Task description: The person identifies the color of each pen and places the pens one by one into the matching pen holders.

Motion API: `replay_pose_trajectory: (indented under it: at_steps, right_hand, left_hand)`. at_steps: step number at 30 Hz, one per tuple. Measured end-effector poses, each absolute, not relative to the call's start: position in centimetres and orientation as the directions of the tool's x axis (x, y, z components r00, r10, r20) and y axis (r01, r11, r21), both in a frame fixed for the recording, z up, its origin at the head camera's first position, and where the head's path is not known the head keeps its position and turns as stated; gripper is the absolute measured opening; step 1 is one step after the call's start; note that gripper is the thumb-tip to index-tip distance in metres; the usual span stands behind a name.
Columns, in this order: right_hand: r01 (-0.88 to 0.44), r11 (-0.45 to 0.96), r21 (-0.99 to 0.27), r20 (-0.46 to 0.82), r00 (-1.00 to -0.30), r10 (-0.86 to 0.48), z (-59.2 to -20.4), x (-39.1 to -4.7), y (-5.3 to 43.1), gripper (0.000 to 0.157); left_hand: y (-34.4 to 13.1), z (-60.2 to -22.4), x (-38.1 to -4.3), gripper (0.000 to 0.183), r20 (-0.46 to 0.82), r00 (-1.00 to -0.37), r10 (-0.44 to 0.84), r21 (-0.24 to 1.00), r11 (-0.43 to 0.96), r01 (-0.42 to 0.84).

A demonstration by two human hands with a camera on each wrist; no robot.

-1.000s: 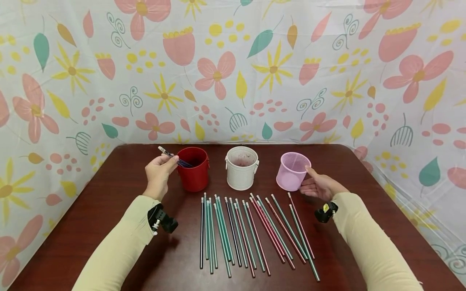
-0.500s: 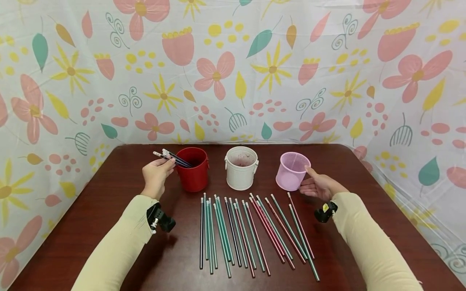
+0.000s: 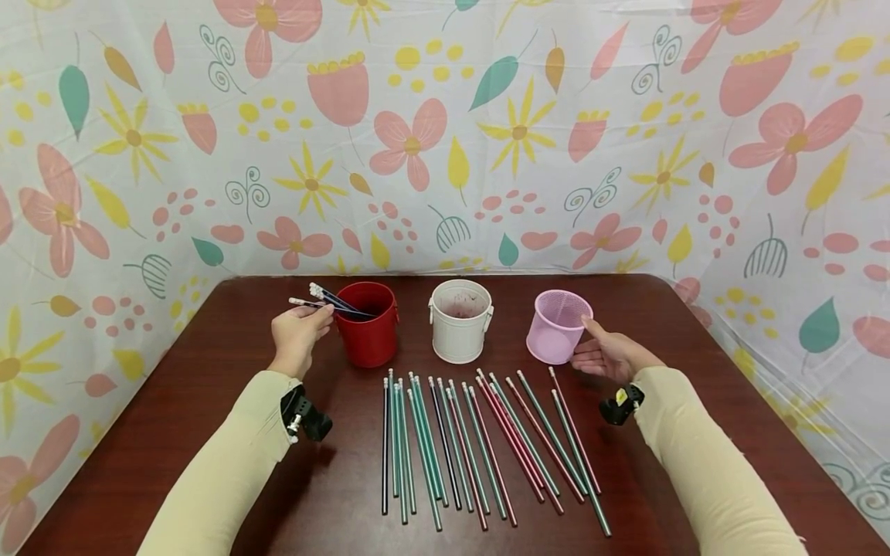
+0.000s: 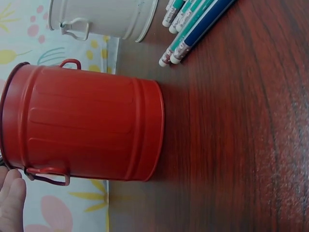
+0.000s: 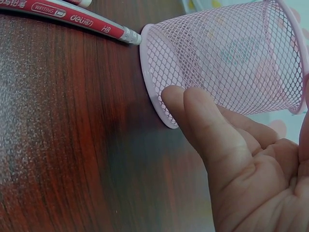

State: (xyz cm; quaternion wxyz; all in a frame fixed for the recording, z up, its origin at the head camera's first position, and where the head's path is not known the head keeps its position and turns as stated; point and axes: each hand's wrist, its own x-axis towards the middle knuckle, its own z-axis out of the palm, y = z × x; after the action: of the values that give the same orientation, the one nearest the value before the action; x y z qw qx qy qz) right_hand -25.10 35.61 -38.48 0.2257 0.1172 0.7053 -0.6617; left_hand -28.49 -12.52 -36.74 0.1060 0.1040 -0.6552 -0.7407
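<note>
- Head: My left hand [image 3: 299,340] pinches a dark pencil [image 3: 306,303] by its eraser half, slanting it over the red bucket's [image 3: 367,340] rim beside other dark pencils [image 3: 337,301], probably so the rim shares the weight. My right hand [image 3: 612,351] has its thumb at the pink mesh cup's [image 3: 552,340] rim, fingers apart from it, likely bracing. The white bucket [image 3: 459,336] stands between. Loose pencils [image 3: 385,448] lie fanned on the counter [image 3: 202,371], seemingly for easy picking.
- Left wrist: Fingertips at the red bucket's rim; the pinch is out of frame.
- Right wrist: Loosely straight fingers beside the mesh, not wrapped round.
</note>
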Motion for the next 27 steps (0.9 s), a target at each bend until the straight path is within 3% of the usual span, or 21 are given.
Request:
replay_pose_trajectory:
  at_steps: [27]
  right_hand:
    - [0.469,0.069,-0.88,-0.474,-0.871,-0.126,-38.4,-25.0,35.8,0.086]
  left_hand:
    - [-13.3,-35.0,-29.1,0.041,-0.033,-0.971,-0.236,0.993,0.103,-0.059]
